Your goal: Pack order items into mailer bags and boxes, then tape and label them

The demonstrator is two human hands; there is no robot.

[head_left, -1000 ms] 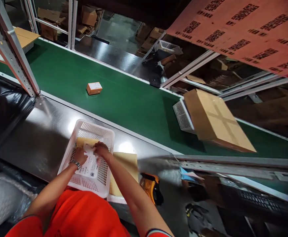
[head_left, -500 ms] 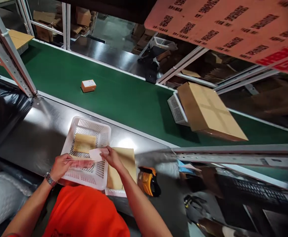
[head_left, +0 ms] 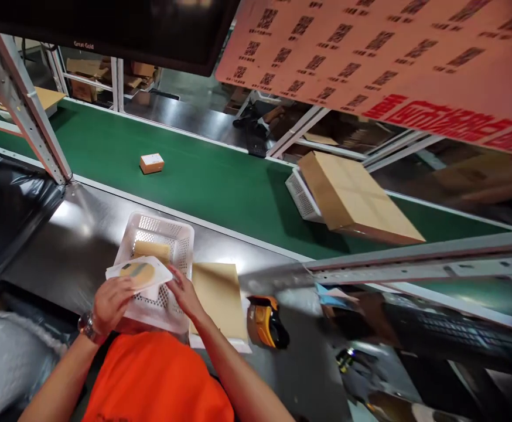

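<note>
Both hands hold a flat white packet (head_left: 150, 271) with a tan round shape on it, above a white perforated basket (head_left: 185, 249). My left hand (head_left: 113, 302), with a watch at the wrist, grips the packet's left side. My right hand (head_left: 183, 291) pinches its right edge. Inside the basket a tan packet (head_left: 151, 250) lies partly hidden behind the white one. To the right of the basket a brown envelope (head_left: 218, 296) lies on white sheets, and beside it is a yellow and black device (head_left: 265, 322).
A green conveyor belt (head_left: 212, 187) runs behind the metal table (head_left: 54, 252). It carries a small orange box (head_left: 152, 163) and a large carton (head_left: 357, 193) tilted on a white basket (head_left: 302, 196). A pink code sheet (head_left: 370, 64) and a black monitor (head_left: 106, 29) hang above.
The packet in my hands has turned from nearly edge-on to face up. My left hand has turned and moved slightly; my right hand has shifted left. The whole view has shifted, showing more monitor.
</note>
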